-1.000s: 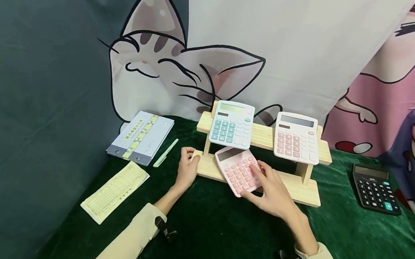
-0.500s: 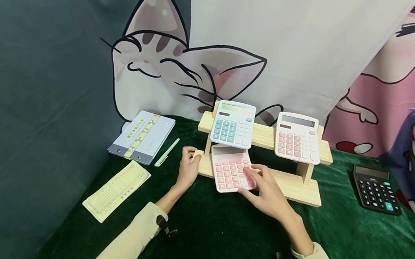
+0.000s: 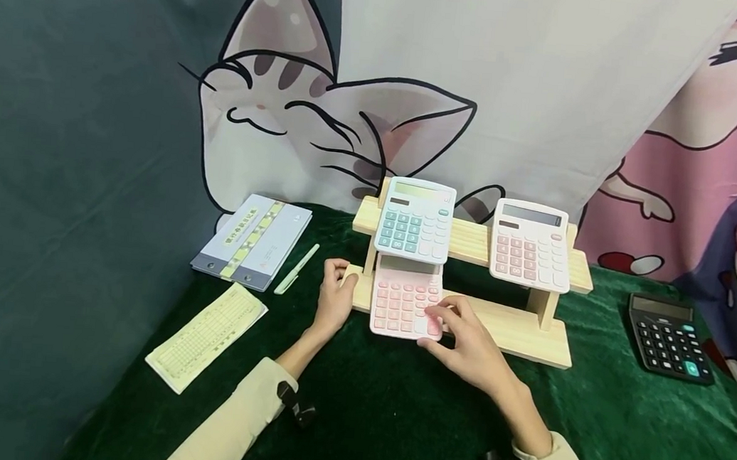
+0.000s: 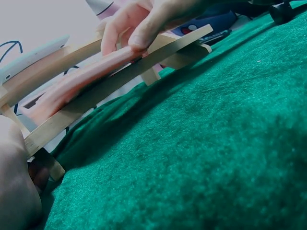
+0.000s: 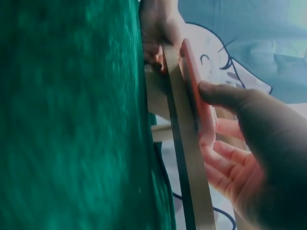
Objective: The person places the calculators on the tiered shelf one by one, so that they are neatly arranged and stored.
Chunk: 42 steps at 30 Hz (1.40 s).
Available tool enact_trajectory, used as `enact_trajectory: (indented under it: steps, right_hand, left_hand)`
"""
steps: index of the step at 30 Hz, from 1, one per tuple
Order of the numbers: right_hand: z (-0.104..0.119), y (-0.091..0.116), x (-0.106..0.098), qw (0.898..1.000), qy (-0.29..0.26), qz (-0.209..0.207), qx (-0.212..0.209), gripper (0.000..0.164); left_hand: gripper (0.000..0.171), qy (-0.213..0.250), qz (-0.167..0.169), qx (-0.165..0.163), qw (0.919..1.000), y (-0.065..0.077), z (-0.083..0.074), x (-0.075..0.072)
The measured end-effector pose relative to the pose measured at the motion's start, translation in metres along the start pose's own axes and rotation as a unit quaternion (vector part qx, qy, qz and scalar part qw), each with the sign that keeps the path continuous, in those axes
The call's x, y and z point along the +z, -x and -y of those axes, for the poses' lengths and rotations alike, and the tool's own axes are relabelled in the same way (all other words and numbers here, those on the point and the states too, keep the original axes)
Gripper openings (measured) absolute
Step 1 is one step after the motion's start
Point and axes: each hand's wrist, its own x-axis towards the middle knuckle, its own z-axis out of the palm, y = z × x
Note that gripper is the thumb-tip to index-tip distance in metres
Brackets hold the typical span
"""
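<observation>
Gripping rack [image 3: 518,331] (L hand [image 3: 334,299]), low-tier pink calc [image 3: 400,300] (R hand [image 3: 471,347]); 2 upper calcs [image 3: 415,220] look set, black calc [image 3: 672,339] right of rack prob. pending.

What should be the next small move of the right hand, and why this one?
The right hand should probably ease the pink calculator down onto the lower board: it lines up below the blue-and-white calculator, its near edge seems slightly raised, and the left hand grips the board's left end.

Pink calculator [image 3: 401,307] — top hidden behind blue-keyed calculator [image 3: 415,220], notepad [image 3: 207,338] print seemingly too small, sleeves [image 3: 230,420] cropped
</observation>
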Motion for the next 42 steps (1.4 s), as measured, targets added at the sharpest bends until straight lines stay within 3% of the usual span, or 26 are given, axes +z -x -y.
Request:
enact_trajectory:
  steps: [4,11,31,37,42]
  right_hand:
    - [0.003,0.000,0.003,1.000,-0.006,-0.003,-0.006,0.038]
    - [0.004,-0.001,0.004,1.000,0.006,0.021,-0.011,0.048]
    - [0.007,0.001,0.001,0.999,-0.009,0.051,-0.017,0.052]
    - [0.003,0.003,-0.013,0.999,-0.024,0.037,-0.009,0.046]
    - [0.000,0.005,-0.035,0.999,-0.037,-0.001,-0.005,0.037]
  left_hand:
    - [0.029,-0.006,-0.003,0.002,1.0000,0.000,0.000,0.000]
    - [0.029,-0.006,-0.003,0.002,1.0000,-0.001,0.000,0.001]
    - [0.027,-0.002,-0.002,-0.001,1.0000,0.000,0.000,0.001]
    - [0.028,-0.002,-0.004,0.000,1.0000,0.001,0.000,0.001]
    - [0.027,-0.002,-0.001,0.001,1.0000,-0.002,0.002,0.001]
